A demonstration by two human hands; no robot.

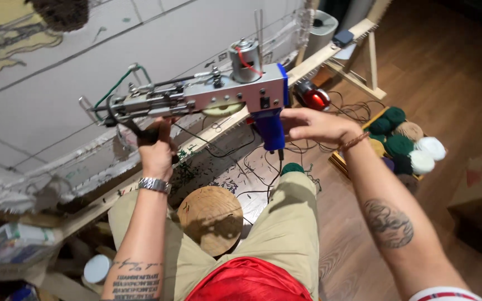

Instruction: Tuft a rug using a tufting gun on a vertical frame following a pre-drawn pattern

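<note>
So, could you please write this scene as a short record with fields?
tool: blue and silver tufting gun, held level
left hand: grips the black front handle under the gun
right hand: at the blue rear grip
surface: white cloth on a wooden frame
floor: round wooden stool, yarn balls in a box
</note>
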